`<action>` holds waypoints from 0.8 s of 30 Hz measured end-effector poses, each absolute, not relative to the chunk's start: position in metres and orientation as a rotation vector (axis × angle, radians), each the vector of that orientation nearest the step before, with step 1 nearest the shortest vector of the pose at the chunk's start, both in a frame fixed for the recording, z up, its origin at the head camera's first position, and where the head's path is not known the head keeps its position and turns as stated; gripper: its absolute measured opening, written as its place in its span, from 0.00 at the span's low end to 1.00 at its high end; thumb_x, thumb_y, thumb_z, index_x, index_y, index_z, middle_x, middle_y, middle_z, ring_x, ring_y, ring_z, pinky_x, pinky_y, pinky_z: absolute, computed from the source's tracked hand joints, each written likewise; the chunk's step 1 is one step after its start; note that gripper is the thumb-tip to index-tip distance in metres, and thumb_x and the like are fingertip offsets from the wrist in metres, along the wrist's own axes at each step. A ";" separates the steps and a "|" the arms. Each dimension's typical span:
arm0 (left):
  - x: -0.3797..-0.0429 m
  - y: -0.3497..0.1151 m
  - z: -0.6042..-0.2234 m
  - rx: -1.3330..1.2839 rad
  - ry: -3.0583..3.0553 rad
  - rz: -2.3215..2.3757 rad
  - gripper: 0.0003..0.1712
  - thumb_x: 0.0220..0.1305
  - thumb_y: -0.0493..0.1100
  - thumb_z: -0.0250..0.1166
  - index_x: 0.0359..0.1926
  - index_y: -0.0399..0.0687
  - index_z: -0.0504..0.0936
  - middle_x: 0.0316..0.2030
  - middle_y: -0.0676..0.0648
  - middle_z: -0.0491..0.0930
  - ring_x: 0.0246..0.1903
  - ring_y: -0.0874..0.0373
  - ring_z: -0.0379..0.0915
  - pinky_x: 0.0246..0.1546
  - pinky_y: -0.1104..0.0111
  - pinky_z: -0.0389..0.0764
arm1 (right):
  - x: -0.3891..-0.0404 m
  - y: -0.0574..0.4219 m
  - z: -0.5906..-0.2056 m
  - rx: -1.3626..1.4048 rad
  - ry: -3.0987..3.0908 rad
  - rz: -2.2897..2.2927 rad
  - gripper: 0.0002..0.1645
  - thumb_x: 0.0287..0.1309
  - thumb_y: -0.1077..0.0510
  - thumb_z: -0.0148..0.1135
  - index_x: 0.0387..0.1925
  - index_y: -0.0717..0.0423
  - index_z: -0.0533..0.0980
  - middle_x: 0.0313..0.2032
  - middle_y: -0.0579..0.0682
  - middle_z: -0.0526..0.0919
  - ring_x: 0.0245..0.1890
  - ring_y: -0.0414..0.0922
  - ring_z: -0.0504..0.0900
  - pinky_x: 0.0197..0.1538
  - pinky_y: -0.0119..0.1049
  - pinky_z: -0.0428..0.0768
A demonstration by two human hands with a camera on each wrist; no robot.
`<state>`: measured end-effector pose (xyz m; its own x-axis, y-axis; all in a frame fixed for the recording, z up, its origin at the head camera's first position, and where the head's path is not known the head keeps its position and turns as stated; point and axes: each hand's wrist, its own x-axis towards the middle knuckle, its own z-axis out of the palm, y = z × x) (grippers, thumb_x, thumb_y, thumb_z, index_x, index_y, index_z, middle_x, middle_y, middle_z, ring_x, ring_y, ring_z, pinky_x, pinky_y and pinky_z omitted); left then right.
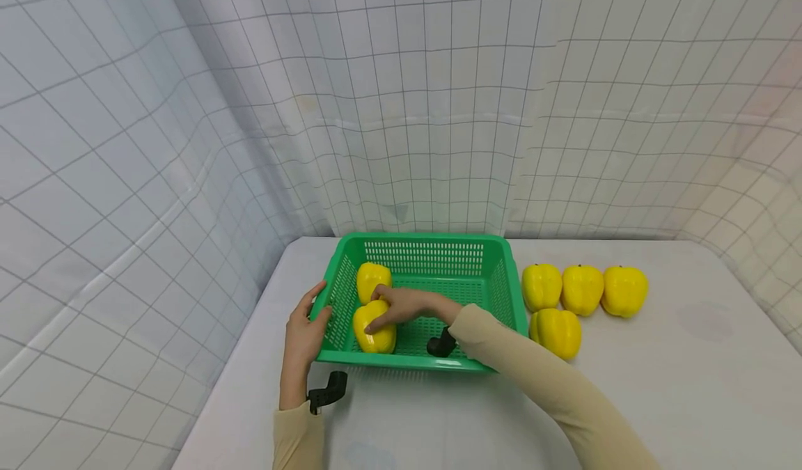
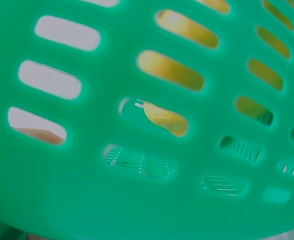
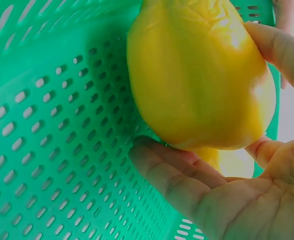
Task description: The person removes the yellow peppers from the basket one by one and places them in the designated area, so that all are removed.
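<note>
Inside a green plastic basket, my right hand grips a yellow bell pepper near the front left corner. The right wrist view shows the thumb and fingers around that pepper, close over the perforated floor. A second yellow bell pepper sits behind it, along the left wall. At the basket's left rim, my left hand holds the side, its thumb and fingertips at the edge. The basket's slotted wall fills the left wrist view, with yellow showing through the slots and the left hand mostly hidden.
Right of the basket, a row of three yellow bell peppers lies on the white table. Another pepper lies in front of them, close to the basket's right side. A grid-patterned white curtain hangs behind and beside the table.
</note>
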<state>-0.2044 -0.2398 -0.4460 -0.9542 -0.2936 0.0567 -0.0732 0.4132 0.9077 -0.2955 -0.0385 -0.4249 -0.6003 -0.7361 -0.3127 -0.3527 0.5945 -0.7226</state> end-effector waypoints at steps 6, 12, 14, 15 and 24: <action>-0.205 -0.240 -0.447 0.323 -2.457 -1.559 0.27 0.68 0.40 0.54 0.68 0.55 0.67 0.48 0.35 0.76 0.32 0.45 0.73 0.28 0.63 0.74 | -0.296 -0.035 -0.422 -0.842 2.216 -0.886 0.36 0.51 0.41 0.67 0.57 0.49 0.65 0.43 0.47 0.74 0.40 0.45 0.73 0.42 0.37 0.72; -0.203 -0.239 -0.446 0.317 -2.460 -1.560 0.27 0.69 0.40 0.54 0.68 0.54 0.67 0.49 0.34 0.75 0.33 0.46 0.73 0.28 0.63 0.73 | -0.298 -0.031 -0.420 -0.814 2.196 -0.948 0.38 0.51 0.41 0.68 0.59 0.50 0.64 0.43 0.48 0.75 0.38 0.44 0.76 0.40 0.37 0.76; -0.203 -0.239 -0.446 0.318 -2.459 -1.564 0.27 0.69 0.40 0.54 0.68 0.54 0.67 0.49 0.34 0.75 0.33 0.47 0.73 0.28 0.64 0.73 | -0.298 -0.029 -0.419 -0.791 2.168 -0.989 0.39 0.51 0.42 0.68 0.60 0.51 0.64 0.44 0.49 0.74 0.38 0.44 0.76 0.40 0.39 0.78; -0.203 -0.239 -0.446 0.320 -2.458 -1.565 0.27 0.69 0.40 0.54 0.68 0.54 0.67 0.49 0.35 0.75 0.32 0.47 0.73 0.28 0.64 0.73 | -0.298 -0.028 -0.419 -0.777 2.149 -1.015 0.39 0.52 0.43 0.68 0.61 0.51 0.63 0.44 0.50 0.74 0.38 0.45 0.77 0.40 0.41 0.79; -0.205 -0.239 -0.447 0.327 -2.456 -1.530 0.27 0.68 0.40 0.55 0.67 0.55 0.68 0.48 0.36 0.76 0.30 0.50 0.72 0.26 0.63 0.74 | -0.299 -0.017 -0.410 -0.756 2.081 -1.174 0.36 0.53 0.46 0.68 0.59 0.52 0.63 0.42 0.52 0.75 0.37 0.46 0.77 0.42 0.51 0.78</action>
<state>-0.2049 -0.2392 -0.4470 -0.9489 -0.3063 0.0757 -0.0671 0.4305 0.9001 -0.2989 -0.0169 -0.4098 -0.6406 -0.7303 -0.2373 -0.1743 0.4393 -0.8813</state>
